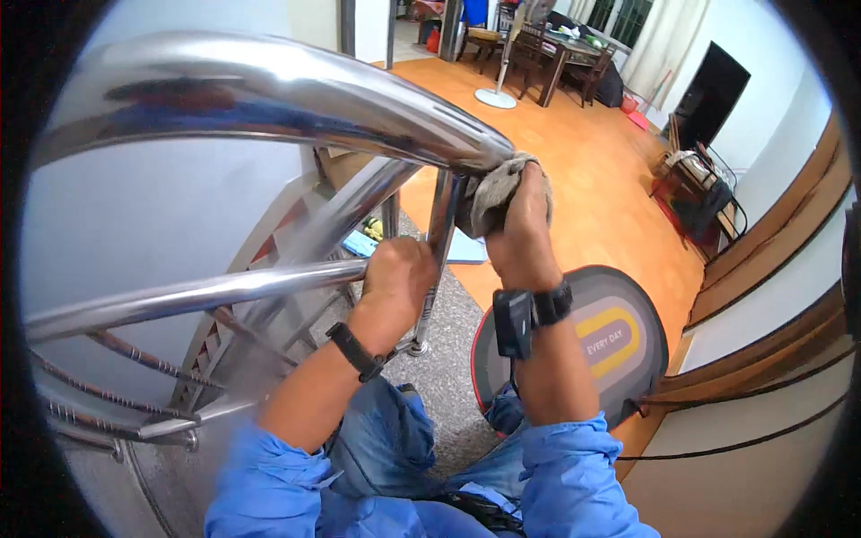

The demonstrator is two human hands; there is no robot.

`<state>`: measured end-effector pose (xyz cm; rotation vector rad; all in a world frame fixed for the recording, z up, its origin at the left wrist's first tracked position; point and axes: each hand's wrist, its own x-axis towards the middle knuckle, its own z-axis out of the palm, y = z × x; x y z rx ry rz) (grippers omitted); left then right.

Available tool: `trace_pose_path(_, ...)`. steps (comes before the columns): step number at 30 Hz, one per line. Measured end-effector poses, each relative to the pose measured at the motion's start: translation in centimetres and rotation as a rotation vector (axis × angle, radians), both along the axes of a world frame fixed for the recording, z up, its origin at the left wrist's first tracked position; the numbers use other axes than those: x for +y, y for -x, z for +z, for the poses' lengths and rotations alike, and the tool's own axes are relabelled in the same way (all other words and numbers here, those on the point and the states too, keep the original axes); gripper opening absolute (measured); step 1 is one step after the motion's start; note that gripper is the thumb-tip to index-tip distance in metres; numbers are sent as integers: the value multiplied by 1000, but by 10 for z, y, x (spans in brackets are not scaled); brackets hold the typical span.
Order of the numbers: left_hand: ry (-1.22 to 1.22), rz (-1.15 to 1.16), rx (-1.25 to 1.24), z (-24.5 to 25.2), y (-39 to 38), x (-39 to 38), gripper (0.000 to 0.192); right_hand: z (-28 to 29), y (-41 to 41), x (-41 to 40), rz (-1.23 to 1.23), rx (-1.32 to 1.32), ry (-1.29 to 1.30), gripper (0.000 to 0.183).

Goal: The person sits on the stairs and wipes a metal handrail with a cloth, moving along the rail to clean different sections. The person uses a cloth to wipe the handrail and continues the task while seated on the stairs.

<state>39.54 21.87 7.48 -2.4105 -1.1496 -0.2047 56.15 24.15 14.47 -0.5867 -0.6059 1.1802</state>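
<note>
A thick, shiny metal handrail curves across the upper left and ends near the middle of the view. My right hand presses a grey-beige cloth against that end, its fingers partly hidden by the cloth. Lower down, my left hand is closed around the metal railing where a thinner horizontal rail meets an upright post. Its fingertips are out of sight behind the metal. Both wrists wear black straps, and the right one carries a small dark device.
An oval grey mat bearing writing lies on the orange floor at right. Below the railing are stairs and speckled stone flooring. A pedestal stand, a table with chairs and a dark television stand farther back. Black cables hang at lower right.
</note>
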Motion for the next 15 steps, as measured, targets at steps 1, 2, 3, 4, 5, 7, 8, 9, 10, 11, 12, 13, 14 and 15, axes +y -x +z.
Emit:
trace_pose_path(1, -4, 9, 47, -2, 0, 1, 14, 6, 5, -14, -95, -199, 77, 36)
trace_pose_path(2, -49, 22, 46, -5, 1, -1, 13, 12, 10, -28, -176, -403, 128, 34)
trace_pose_path(3, -33, 5, 16, -8, 3, 0, 13, 18, 13, -38, -255, -619, 138, 32)
trace_pose_path(4, -41, -29, -13, -10, 5, 1, 13, 24, 17, -43, -345, -912, 117, 30)
trace_pose_path(5, -51, -65, -38, -13, 6, 1, 12, 30, 20, -48, -401, -1097, -9, 28)
trace_pose_path(7, -74, -94, -174, -16, 6, 4, 11, 42, 25, -53, -486, -1381, -352, 27)
trace_pose_path(8, -44, -82, -173, -16, 5, 4, 10, 53, 25, -46, -719, -1688, -688, 27)
trace_pose_path(9, -64, -77, -162, -15, 5, 5, 12, 64, 26, -40, -909, -1859, -934, 28)
trace_pose_path(10, -41, -44, -82, -13, 2, 5, 13, 78, 26, -31, -816, -1791, -998, 29)
trace_pose_path(11, 16, -4, 16, -11, 0, 4, 14, 87, 27, -29, -703, -1694, -1018, 30)
trace_pose_path(12, -36, 61, 217, -8, -5, 3, 17, 97, 27, -26, -507, -1639, -927, 31)
trace_pose_path(13, -21, 82, 187, -5, -5, 2, 18, 102, 29, -25, -297, -1545, -792, 33)
trace_pose_path(14, 29, 82, 107, -1, -5, 0, 19, 108, 29, -21, -115, -1481, -773, 35)
trace_pose_path(15, 52, 70, 10, 1, -4, -2, 20, 112, 28, -17, -26, -1432, -647, 36)
